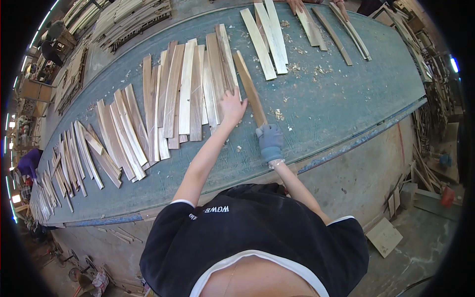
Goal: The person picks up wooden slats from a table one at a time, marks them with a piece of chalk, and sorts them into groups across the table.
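Observation:
On the green table, my bare left hand (233, 105) rests at the lower end of the rightmost strips in a row of wooden strips (187, 79), its fingers apart. A grey-blue glove covers my right hand (270, 140), which is closed around the near end of a brown wooden strip (250, 89). That strip lies just right of the row and points away from me. The row holds several light and brown strips side by side, with uneven ends.
Across the green table (346, 94), a co-worker's hands (296, 6) touch other strips (310, 29). More strips (121, 133) lie in groups to the left. Wood shavings (295, 68) are scattered about. The table's near edge (346, 148) runs in front of me.

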Demonstrator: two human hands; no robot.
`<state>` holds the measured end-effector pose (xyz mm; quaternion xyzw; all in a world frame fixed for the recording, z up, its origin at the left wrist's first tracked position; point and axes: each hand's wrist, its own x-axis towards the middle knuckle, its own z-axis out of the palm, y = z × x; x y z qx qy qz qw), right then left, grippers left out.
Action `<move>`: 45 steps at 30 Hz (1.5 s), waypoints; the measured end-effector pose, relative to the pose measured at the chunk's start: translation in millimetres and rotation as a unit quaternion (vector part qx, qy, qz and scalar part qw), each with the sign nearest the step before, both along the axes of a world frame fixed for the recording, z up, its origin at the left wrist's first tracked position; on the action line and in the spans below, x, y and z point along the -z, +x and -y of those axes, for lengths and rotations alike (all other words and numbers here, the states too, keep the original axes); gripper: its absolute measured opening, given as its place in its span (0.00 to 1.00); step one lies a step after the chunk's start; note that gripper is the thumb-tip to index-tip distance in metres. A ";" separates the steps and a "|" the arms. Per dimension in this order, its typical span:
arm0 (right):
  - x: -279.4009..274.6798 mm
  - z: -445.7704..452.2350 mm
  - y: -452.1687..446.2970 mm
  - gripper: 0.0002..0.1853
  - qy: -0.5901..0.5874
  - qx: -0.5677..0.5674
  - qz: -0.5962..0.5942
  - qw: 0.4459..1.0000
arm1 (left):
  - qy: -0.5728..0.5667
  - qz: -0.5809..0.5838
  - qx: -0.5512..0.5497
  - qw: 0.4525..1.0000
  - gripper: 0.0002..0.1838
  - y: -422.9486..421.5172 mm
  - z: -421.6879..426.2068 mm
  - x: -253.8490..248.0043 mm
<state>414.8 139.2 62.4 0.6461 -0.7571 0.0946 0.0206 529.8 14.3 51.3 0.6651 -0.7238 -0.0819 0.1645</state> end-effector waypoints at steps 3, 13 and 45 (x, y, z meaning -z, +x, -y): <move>-25.9 -7.8 -8.3 0.11 -0.047 0.021 0.057 0.997 | -0.030 0.087 0.005 0.996 0.32 -6.6 9.2 18.4; -46.9 -75.9 -42.2 0.09 -0.012 0.008 -0.003 1.000 | 0.212 -0.200 0.035 0.956 0.32 44.8 33.4 22.8; -84.1 -135.2 -29.1 0.07 -0.142 -0.035 0.143 0.979 | 0.076 -0.445 0.126 0.883 0.40 72.0 -42.9 -114.2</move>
